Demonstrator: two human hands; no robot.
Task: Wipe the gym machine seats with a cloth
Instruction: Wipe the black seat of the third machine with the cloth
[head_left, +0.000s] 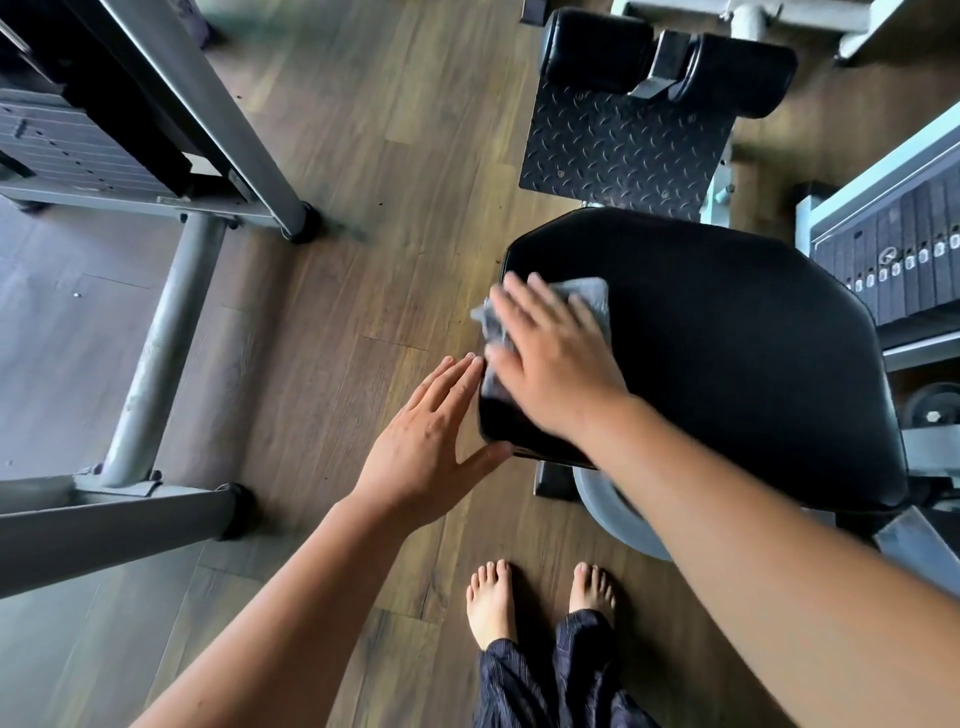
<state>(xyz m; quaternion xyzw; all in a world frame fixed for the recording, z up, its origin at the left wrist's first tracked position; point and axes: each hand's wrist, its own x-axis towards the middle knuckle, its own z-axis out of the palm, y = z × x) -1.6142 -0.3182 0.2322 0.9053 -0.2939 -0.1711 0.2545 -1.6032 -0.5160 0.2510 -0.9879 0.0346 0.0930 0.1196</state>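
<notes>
Grey cloth (589, 296), crumpled and a bit blurred, sits on the glossy black padded seat (727, 353), right at its left edge. Most of the cloth is hidden under the right hand (558, 358), with only its far corner and a fringe peeking out. That grip is flat, fingers straight, pressing down on the cloth. The left hand (421, 457) is spread loose beside the seat, thumb at its near corner.

Grey cloth (589, 296) on black seat (727, 353)
</notes>
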